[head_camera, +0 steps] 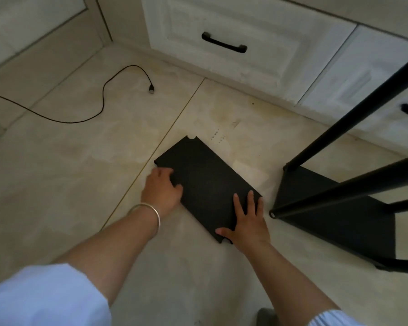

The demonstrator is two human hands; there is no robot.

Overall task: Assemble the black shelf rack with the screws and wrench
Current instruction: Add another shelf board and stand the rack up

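Note:
A flat black shelf board [203,177] with notched corners lies on the tiled floor at the middle of the view. My left hand [161,189] grips its left long edge, thumb on top and fingers curled at the rim. My right hand [246,222] presses flat on the near end of the board, fingers spread and straight. To the right stands the part-built black rack [327,215]: a black shelf on the floor with black tubular poles [349,118] rising from its corners toward the upper right. No screws or wrench can be made out.
White cabinets with a black drawer handle [224,43] line the far side. A black cable with a plug end [151,88] loops across the floor at the left. A pale paper sheet [250,171] lies beside the board.

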